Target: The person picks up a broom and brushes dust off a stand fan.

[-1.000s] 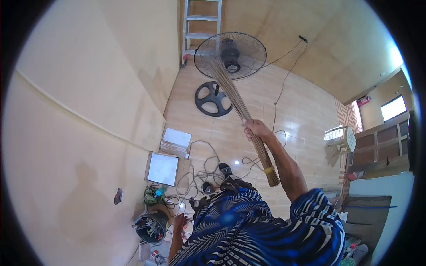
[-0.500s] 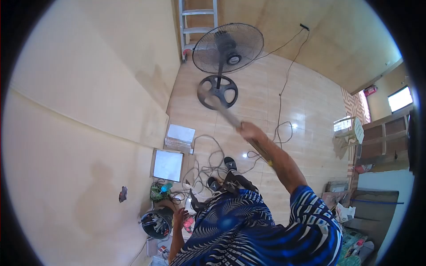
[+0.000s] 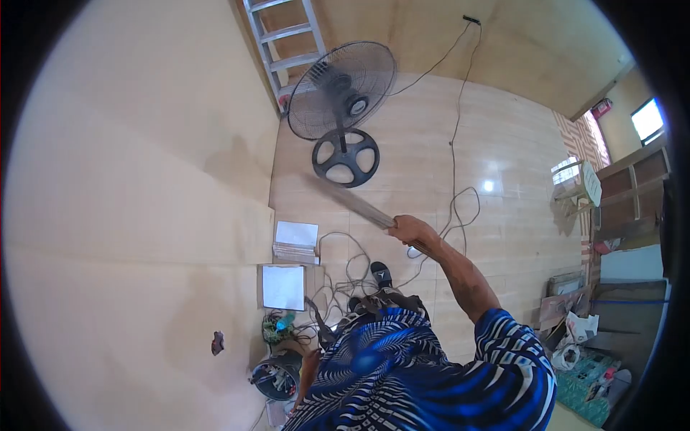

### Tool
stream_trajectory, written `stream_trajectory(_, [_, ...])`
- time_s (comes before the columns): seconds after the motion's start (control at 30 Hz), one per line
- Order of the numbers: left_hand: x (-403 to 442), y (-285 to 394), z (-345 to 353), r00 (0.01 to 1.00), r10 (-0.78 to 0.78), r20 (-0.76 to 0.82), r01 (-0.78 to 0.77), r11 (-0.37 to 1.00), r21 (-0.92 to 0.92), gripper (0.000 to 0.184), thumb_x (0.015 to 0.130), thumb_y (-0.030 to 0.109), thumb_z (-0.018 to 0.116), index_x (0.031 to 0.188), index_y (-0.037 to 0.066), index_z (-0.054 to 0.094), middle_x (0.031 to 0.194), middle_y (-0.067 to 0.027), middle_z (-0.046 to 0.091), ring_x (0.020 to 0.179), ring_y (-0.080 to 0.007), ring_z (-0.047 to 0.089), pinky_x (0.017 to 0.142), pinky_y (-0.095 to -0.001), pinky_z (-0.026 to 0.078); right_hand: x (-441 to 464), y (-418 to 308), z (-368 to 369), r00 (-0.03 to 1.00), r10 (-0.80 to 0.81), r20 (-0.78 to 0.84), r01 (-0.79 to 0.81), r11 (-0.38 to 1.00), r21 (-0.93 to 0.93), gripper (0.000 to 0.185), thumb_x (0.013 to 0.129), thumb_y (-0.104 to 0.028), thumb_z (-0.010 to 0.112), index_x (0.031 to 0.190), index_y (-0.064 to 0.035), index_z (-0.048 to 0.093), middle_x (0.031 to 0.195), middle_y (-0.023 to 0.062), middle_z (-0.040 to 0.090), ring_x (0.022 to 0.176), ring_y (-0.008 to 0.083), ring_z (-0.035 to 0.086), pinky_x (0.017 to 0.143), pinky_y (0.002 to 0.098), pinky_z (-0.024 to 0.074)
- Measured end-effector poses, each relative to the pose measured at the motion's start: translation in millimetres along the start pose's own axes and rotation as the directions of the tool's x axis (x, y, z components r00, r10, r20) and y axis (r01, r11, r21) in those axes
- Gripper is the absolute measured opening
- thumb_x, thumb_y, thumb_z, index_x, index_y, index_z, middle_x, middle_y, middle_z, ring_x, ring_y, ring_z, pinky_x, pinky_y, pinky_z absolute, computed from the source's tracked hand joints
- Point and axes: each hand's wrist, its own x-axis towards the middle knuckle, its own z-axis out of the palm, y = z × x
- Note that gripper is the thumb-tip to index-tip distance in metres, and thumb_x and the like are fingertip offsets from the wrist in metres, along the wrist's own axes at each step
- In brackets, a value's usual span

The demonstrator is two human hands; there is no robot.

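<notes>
My right hand [image 3: 413,230] is stretched out over the floor, with its fingers wrapped round a long, narrow grey bar [image 3: 356,205]. Motion smears the bar's far end, and its exact kind is unclear. That end points at the round base of a black stand fan [image 3: 352,104]; I cannot tell whether they touch. Low on the other side, my left hand [image 3: 311,357] hangs beside a dark bucket [image 3: 277,377] of tools. Its fingers are mostly hidden against the patterned shirt.
Grey cable [image 3: 352,262] lies in loops around my feet. Stacked tiles [image 3: 296,235] and a white-topped box [image 3: 284,287] stand along the left wall. A metal ladder [image 3: 287,32] leans behind the fan. On the right are a plastic chair [image 3: 591,185] and leaning boards [image 3: 564,302].
The view has shifted, and the bar has swung to a flatter angle below the fan base. My left hand has drawn in closer to my body.
</notes>
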Motion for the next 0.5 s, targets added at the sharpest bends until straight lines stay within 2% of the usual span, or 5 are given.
stream_trajectory(0.1, [27.8, 42.6, -13.3, 1.0, 0.0, -0.019, -0.001, 1.0, -0.012, 0.032, 0.095, 0.024, 0.048, 0.121, 0.008, 0.056, 0.097, -0.0074, 0.066, 0.079, -0.0156, 0.063, 0.068, -0.0279, 0.05, 22.8, 28.2, -12.7, 0.979, 0.169, -0.114, -0.12, 0.929, 0.35, 0.044, 0.088, -0.036, 0.055, 0.076, 0.0056, 0.057, 0.058, 0.0126, 0.058, 0.046, 0.0234, 0.058, 0.043, 0.0365, 0.0464])
stream_trajectory(0.17, [40.9, 51.6, -20.9, 0.999, -0.032, -0.02, 0.028, 0.985, -0.168, 0.033, 0.095, 0.024, 0.048, 0.122, 0.007, 0.055, 0.099, -0.0088, 0.066, 0.08, -0.0161, 0.064, 0.067, -0.0276, 0.05, 40.3, 37.6, -11.3, 0.958, 0.22, -0.184, -0.076, 0.812, 0.579, 0.042, 0.089, -0.036, 0.053, 0.074, 0.0037, 0.055, 0.055, 0.0106, 0.055, 0.042, 0.022, 0.054, 0.04, 0.0365, 0.0449])
stream_trajectory(0.23, [57.7, 76.7, -28.5, 0.967, -0.251, 0.05, 0.244, 0.846, -0.474, 0.034, 0.095, 0.024, 0.048, 0.122, 0.006, 0.055, 0.1, -0.01, 0.066, 0.081, -0.0168, 0.064, 0.067, -0.0275, 0.051, 10.6, -7.3, -24.3, 0.97, 0.158, -0.185, -0.056, 0.886, 0.461, 0.045, 0.088, -0.037, 0.054, 0.072, 0.0043, 0.054, 0.056, 0.0101, 0.055, 0.045, 0.0204, 0.055, 0.042, 0.036, 0.0461])
stream_trajectory(0.4, [76.4, 76.2, -57.5, 0.966, -0.229, 0.122, 0.26, 0.857, -0.445, 0.037, 0.095, 0.024, 0.048, 0.125, 0.002, 0.052, 0.101, -0.0108, 0.067, 0.086, -0.02, 0.066, 0.068, -0.028, 0.051, -106.0, -67.9, -20.8, 0.974, -0.064, -0.217, 0.137, 0.931, 0.339, 0.041, 0.089, -0.039, 0.057, 0.085, 0.0016, 0.053, 0.056, 0.0055, 0.052, 0.046, 0.0151, 0.053, 0.043, 0.0303, 0.0443])
stream_trajectory(0.5, [73.6, 48.5, -72.4, 0.956, -0.263, 0.129, 0.293, 0.853, -0.432, 0.036, 0.094, 0.024, 0.048, 0.125, 0.005, 0.052, 0.102, -0.0093, 0.066, 0.089, -0.02, 0.065, 0.07, -0.0294, 0.051, -151.3, -94.7, -32.6, 0.923, 0.078, -0.376, 0.114, 0.879, 0.463, 0.04, 0.09, -0.039, 0.056, 0.085, -0.0003, 0.051, 0.057, 0.004, 0.051, 0.048, 0.0135, 0.053, 0.044, 0.0289, 0.0441])
